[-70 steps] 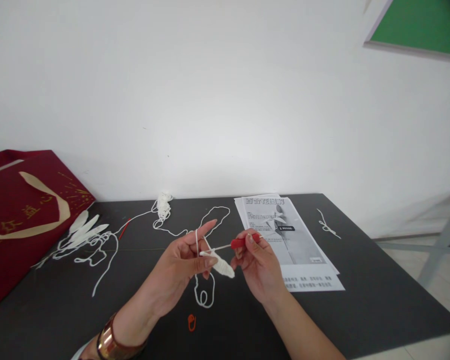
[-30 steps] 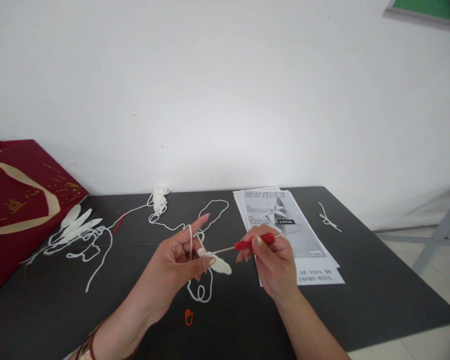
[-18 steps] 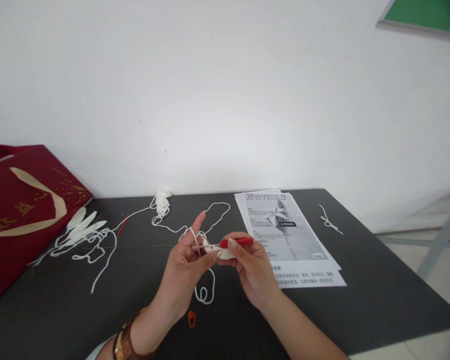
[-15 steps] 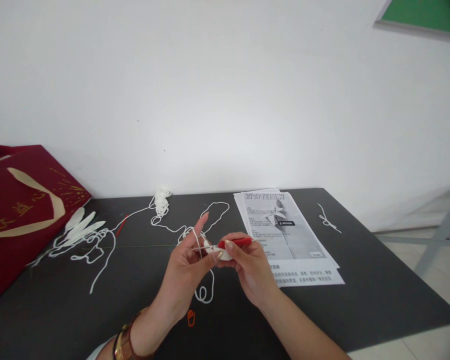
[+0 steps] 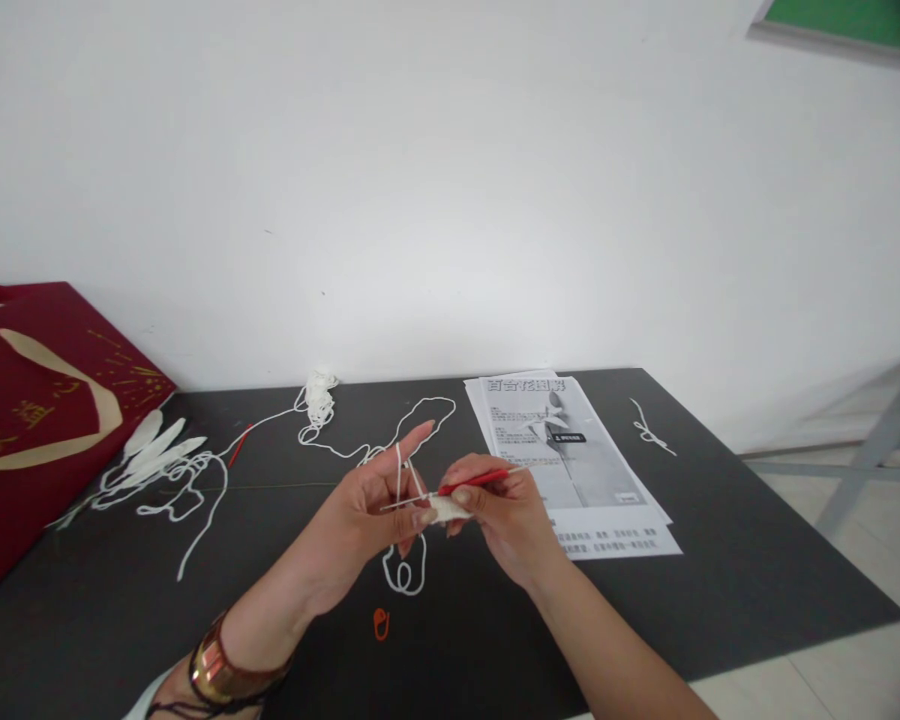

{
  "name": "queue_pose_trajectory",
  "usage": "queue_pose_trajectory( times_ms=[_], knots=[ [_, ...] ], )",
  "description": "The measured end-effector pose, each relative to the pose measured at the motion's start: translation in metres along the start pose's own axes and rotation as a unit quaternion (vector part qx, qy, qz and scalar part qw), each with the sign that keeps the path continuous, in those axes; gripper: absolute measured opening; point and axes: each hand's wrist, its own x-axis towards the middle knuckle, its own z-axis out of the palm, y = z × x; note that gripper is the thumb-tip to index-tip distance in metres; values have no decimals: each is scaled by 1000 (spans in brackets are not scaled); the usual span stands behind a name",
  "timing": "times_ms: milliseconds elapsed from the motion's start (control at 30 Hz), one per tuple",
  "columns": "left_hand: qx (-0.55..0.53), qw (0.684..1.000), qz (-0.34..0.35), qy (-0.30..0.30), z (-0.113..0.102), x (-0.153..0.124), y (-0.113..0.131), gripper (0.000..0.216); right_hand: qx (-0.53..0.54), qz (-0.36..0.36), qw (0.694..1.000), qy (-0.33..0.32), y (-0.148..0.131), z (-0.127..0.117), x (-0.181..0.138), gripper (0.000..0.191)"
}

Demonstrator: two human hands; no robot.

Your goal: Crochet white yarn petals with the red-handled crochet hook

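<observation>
My right hand (image 5: 499, 505) is closed round the red handle of a crochet hook (image 5: 471, 480), whose thin metal shaft points left. A small white crochet piece (image 5: 448, 510) sits just under the hook, pinched between the thumb and fingers of my left hand (image 5: 379, 500). White yarn (image 5: 399, 465) runs over my raised left index finger and down to the hook. Fingers partly hide the crochet piece and the hook's tip. Below my hands, a loop of white yarn (image 5: 405, 578) lies on the dark table, near an orange stitch marker (image 5: 381, 624).
A loose white yarn bundle (image 5: 319, 398) lies by the wall. At left are white petal-shaped pieces (image 5: 154, 448), a thin red stick (image 5: 240, 446) and a dark red bag (image 5: 37, 420). Printed sheets (image 5: 607, 500) lie to the right, with a short knotted yarn (image 5: 651, 432) beyond.
The hook has tilted, its handle end now higher and its shaft slanting down to the left. My left index finger leans further right, with the yarn stretched between it and the hook.
</observation>
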Motion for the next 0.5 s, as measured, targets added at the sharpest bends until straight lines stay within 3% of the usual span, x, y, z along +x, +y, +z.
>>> queue_pose_trajectory(
  times_ms=[233,500],
  knots=[
    [-9,998,33,-49,0,-5,0,65,40,3,998,-49,-2,2,-4,8],
    [-45,996,65,-30,-4,-2,-3,67,-53,-39,998,-26,-4,-1,-6,8]
  ],
)
